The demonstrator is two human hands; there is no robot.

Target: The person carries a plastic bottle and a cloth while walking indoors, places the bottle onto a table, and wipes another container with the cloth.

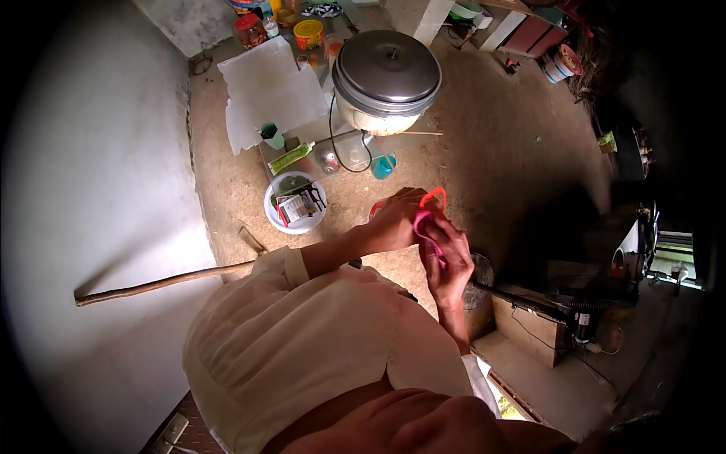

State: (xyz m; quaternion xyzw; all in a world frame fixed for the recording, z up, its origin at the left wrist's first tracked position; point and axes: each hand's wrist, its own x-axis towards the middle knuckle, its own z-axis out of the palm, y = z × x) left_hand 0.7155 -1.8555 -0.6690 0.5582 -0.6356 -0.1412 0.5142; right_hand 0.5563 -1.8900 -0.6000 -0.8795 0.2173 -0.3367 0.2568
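Note:
Both hands are together in front of my body. My left hand [399, 221] is closed beside an orange-red loop [434, 197] and a pink item [429, 234] that looks like soft cloth. My right hand [451, 261] has its fingers bent round the pink item. The loop stands up above the fingers. Whether the loop and the pink item are joined is hidden by the hands. Part of a red object [376, 209] shows just left of my left hand.
A lidded metal pot [387, 68] stands ahead on a glass-topped table [352, 151]. Below the table's left end is a white bucket [270, 204] with packets. A teal cup [383, 166] is nearby. A wooden stick [166, 283] leans at the left wall. Machinery [582, 321] stands right.

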